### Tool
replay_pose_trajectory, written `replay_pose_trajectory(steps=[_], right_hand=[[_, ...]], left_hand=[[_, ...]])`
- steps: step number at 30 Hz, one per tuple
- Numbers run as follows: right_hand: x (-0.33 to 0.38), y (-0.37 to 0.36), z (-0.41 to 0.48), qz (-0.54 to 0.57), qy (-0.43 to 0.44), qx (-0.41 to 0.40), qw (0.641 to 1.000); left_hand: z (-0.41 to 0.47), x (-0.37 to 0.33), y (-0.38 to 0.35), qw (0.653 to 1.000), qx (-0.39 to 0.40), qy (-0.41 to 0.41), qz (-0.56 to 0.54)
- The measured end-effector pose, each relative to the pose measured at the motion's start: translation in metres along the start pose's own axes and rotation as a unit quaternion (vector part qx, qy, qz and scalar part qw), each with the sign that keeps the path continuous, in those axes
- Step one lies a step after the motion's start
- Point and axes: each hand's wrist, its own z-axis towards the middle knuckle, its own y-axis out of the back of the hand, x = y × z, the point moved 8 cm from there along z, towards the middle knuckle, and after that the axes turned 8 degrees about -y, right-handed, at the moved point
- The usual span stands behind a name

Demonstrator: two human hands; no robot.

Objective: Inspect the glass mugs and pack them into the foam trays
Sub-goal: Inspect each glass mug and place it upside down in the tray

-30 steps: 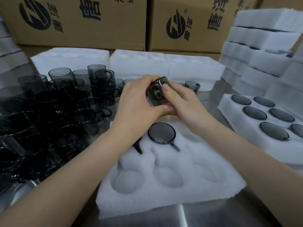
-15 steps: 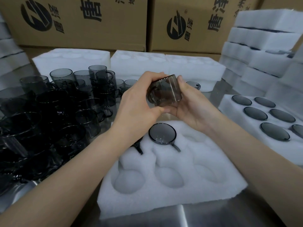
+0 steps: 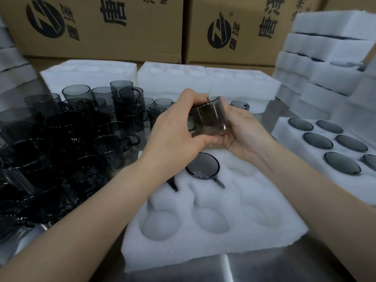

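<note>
Above the far edge of the white foam tray with round pockets [image 3: 213,237], you hold a smoky grey glass mug [image 3: 207,119] tilted, off the foam. Your left grip [image 3: 175,131] pinches it, fingers over the top and thumb beneath. Your right grip [image 3: 242,129] cups its other side, fingers curled behind the glass.

Left of the tray, a crowded cluster of dark glass mugs [image 3: 71,139] stands on the brushed steel worktop [image 3: 284,265], close beside your left forearm. Right of the tray lies a filled foam tray [image 3: 295,143], smooth grey discs flush in its pockets, cut off by the frame edge. Beyond the tray sit soft white foam blocks [image 3: 234,82] and printed cardboard boxes [image 3: 101,47].

In the tray's far row a seated mug [image 3: 202,164] shows one round face and a handle. Your left wrist hides its neighbour except a dark handle [image 3: 173,185]. The held mug's own handle is hard to make out.
</note>
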Motion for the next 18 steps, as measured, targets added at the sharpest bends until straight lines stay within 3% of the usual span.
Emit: replay_pose_trajectory(steps=[3,9,13,18], right_hand=[[0.004,-0.002,-0.001,0.019,0.015,0.021,1.0],[-0.004,-0.025,-0.007,0.038,-0.051,0.197,0.978],[-0.005,-0.022,-0.007,0.053,-0.047,0.182,0.981],[-0.003,-0.016,-0.006,0.035,-0.016,0.151,0.988]], left_hand=[[-0.001,-0.004,-0.004,0.999,0.021,-0.021,-0.03],[0.002,0.003,-0.002,0.998,0.022,0.009,-0.05],[0.006,0.006,-0.007,0.998,0.057,0.025,-0.018],[0.005,0.001,-0.008,0.999,0.013,0.008,0.038]])
